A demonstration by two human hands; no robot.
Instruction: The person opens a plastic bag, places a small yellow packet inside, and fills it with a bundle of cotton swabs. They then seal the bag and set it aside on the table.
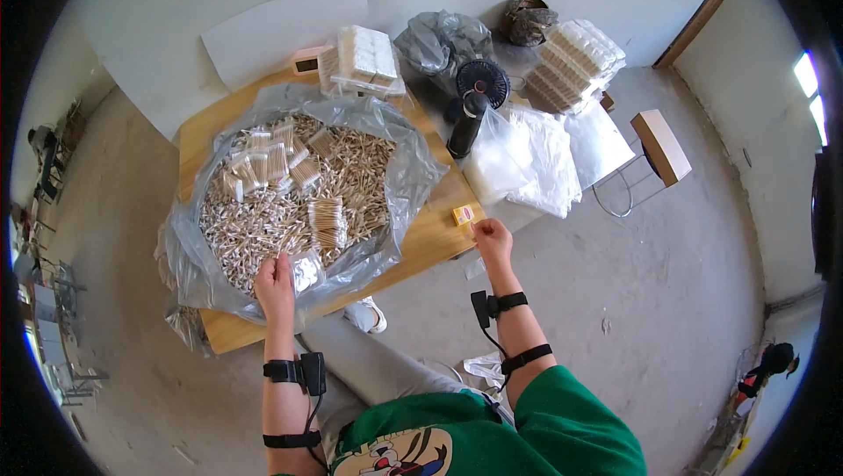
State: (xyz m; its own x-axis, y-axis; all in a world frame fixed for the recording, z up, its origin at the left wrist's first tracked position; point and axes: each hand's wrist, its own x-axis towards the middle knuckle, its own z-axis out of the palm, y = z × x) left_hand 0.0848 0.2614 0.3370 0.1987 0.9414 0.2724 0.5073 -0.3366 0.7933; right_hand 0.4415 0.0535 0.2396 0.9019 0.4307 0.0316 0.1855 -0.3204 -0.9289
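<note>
A large grey plastic bag (413, 155) lies spread open on the wooden table, full of loose cotton swabs (255, 243). Bundled swabs (327, 221) rest on top of the heap. At the bag's near edge, my left hand (275, 284) is closed on a small clear plastic bag (306, 272), which sticks out to the right of its fingers. My right hand (493, 241) is up beside the table's right edge, with its fingers pinched together. Whatever it holds, if anything, is too small to make out. Just beyond those fingers sits a small yellow box (463, 214).
Packed swabs in clear trays (367, 59) stand at the table's back, with more stacked packs (577, 68) at the far right. A black fan (482, 82), a dark bottle (468, 126) and clear plastic bags (536, 160) are right of the heap. A cardboard box (660, 147) tops a stool.
</note>
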